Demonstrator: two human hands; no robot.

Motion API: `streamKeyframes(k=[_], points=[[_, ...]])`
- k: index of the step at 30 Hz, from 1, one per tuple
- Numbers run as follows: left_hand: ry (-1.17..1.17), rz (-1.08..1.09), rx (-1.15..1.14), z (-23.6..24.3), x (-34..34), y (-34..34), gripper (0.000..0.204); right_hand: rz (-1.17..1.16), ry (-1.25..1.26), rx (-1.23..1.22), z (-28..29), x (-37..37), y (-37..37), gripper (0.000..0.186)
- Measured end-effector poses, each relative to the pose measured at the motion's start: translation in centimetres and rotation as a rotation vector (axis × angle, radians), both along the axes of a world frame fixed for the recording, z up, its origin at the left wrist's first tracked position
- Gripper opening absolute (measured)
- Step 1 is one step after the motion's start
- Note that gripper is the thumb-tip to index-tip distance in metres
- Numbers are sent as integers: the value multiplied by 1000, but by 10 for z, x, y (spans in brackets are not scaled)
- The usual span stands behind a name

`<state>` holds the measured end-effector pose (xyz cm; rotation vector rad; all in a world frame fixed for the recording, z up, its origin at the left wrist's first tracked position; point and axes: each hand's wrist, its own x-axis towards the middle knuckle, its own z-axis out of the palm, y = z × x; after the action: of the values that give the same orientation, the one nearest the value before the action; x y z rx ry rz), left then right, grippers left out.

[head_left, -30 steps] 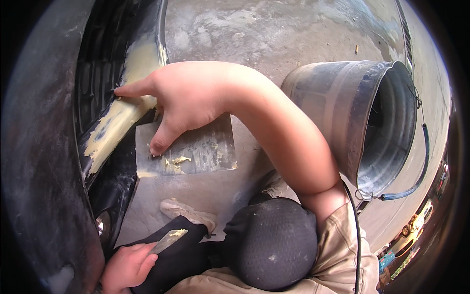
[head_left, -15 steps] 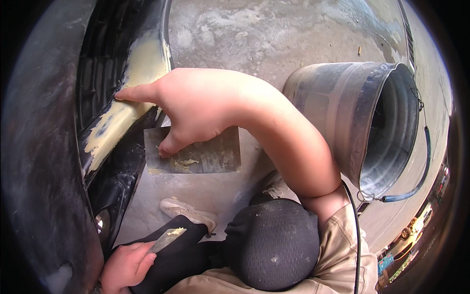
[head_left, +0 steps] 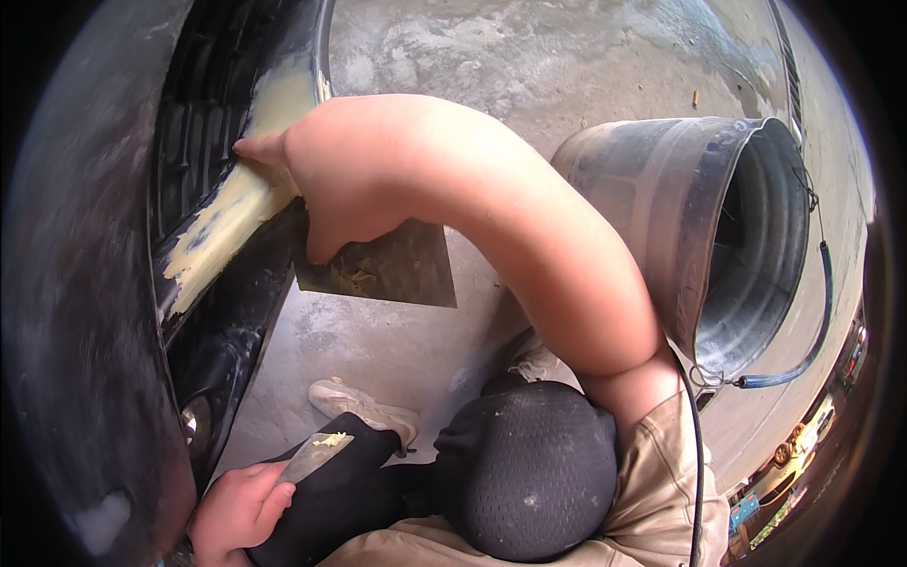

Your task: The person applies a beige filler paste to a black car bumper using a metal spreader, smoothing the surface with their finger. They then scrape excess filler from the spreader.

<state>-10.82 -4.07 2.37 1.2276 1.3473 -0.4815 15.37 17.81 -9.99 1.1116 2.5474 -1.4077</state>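
Fingers of both hands are bent on a tool: those of the left hand (head_left: pixel 244 510) are clamped on a putty knife (head_left: pixel 312 459), while the right hand (head_left: pixel 350 180) grips a square metal plate (head_left: pixel 392 269), its thumb over the plate and most of its other fingers hidden.

At the far left stands a dark, smeared panel (head_left: pixel 80 274), blurred toward the rim of the view. Against its right edge lies black ribbed trim (head_left: pixel 198 142), and along the trim's right edge runs a strip of cream filler (head_left: pixel 227 241), patchy at its lower end. The right index finger reaches over the strip to the trim's edge; whether it touches cannot be told.

Below, the putty knife points up and to the right above a black-clad leg (head_left: pixel 326 506), a dab of filler on its tip. More filler shows in the plate's shadow, toward its lower edge.

Under the plate spreads the concrete floor (head_left: pixel 378 335), with a pale shoe (head_left: pixel 364 410) on it. Next come a knee in black mesh (head_left: pixel 529 472), a khaki sleeve (head_left: pixel 661 454), a black cord (head_left: pixel 697 491), and a worn metal bucket (head_left: pixel 652 189), its blue-sleeved handle (head_left: pixel 817 331) beyond the rim's right edge.
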Motion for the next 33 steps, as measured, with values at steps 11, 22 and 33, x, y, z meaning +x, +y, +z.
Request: streamKeyframes(k=[11, 22, 33], points=[[12, -49, 21, 3, 2, -5, 22, -27, 101, -24, -8, 17, -7, 111], [-3, -37, 12, 4, 0, -7, 23, -176, 191, -114, -31, 25, 15, 121], [-2, -54, 12, 3, -3, -5, 23, -8, 275, -112, -24, 12, 3, 117]])
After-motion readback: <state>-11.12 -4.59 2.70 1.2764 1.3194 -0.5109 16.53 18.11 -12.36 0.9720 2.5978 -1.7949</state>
